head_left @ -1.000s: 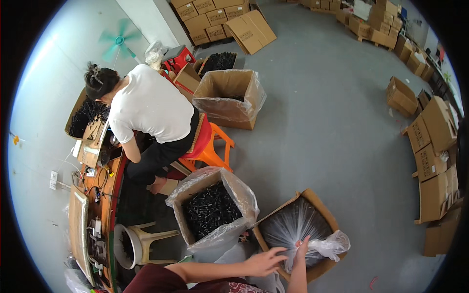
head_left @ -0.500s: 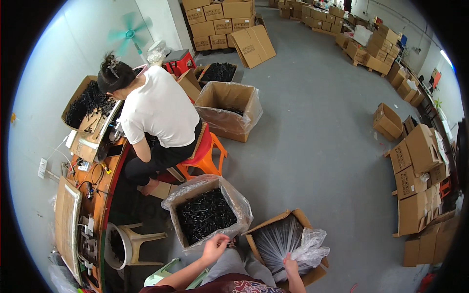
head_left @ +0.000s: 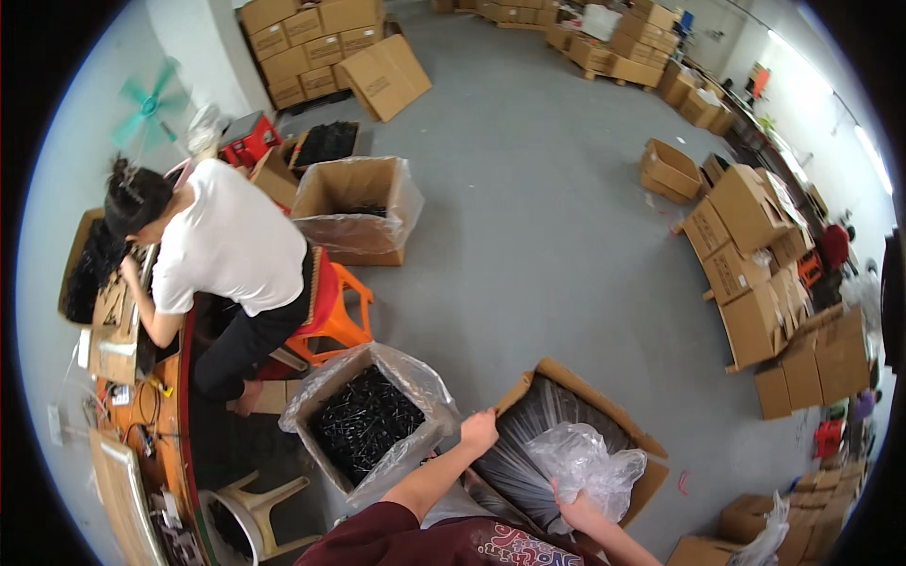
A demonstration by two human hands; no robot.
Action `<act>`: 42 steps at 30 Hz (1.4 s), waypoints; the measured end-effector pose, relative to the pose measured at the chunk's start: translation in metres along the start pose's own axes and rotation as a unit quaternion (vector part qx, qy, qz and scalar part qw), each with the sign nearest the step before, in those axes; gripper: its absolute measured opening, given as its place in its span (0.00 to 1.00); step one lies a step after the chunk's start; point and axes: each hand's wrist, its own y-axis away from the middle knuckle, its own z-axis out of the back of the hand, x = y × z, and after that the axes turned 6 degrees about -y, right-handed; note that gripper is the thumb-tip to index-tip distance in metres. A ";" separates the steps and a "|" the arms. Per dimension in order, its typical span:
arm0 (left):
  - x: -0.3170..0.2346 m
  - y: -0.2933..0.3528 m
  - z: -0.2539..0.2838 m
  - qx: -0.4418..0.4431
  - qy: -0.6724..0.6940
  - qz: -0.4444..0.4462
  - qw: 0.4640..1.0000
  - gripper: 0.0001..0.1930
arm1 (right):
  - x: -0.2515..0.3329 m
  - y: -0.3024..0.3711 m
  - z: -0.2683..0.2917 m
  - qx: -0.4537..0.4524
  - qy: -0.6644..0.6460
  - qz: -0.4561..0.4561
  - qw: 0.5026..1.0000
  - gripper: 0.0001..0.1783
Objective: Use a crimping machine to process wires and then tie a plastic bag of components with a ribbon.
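Note:
Just in front of me stands a cardboard box holding a filled plastic bag with dark contents. The bag's clear top is gathered into a crumpled bunch. My right hand is closed on that bunched plastic at its near side. With its fingers closed, my left hand grips the box's left edge. To the left is another cardboard box, lined with clear plastic and heaped with loose thin black parts; its contents lie open to view.
A co-worker sits on a red and orange stool at a wooden workbench. A lined box stands beyond. Stacked cartons line the right side. A white plastic stool is near the bench. Grey floor stretches ahead.
My left hand has moved right, from above the box of black parts to the edge of the bagged box. My right hand keeps hold of the bag. The view has swung right.

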 end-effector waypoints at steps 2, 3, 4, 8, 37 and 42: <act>0.019 -0.007 -0.002 -0.045 0.009 -0.035 0.998 0.19 | 0.011 0.023 0.011 0.015 0.010 0.018 1.000 0.41; 0.029 -0.004 -0.002 -0.080 0.041 -0.034 0.995 0.16 | 0.012 0.030 0.010 0.024 0.016 0.009 1.000 0.41; 0.039 0.001 -0.004 -0.115 0.074 -0.031 0.990 0.13 | 0.013 0.038 0.010 0.034 0.022 0.000 0.999 0.40; 0.055 -0.004 -0.007 -0.127 0.098 0.095 0.982 0.13 | 0.035 0.065 0.012 0.002 -0.037 0.037 0.999 0.37; -0.115 0.128 0.020 0.283 0.197 -0.544 0.765 0.18 | 0.035 0.088 0.002 -0.092 -0.053 0.252 0.962 0.14; -0.137 0.138 0.057 0.162 -0.020 -0.668 0.726 0.17 | 0.036 0.089 0.006 -0.099 0.014 0.269 0.958 0.12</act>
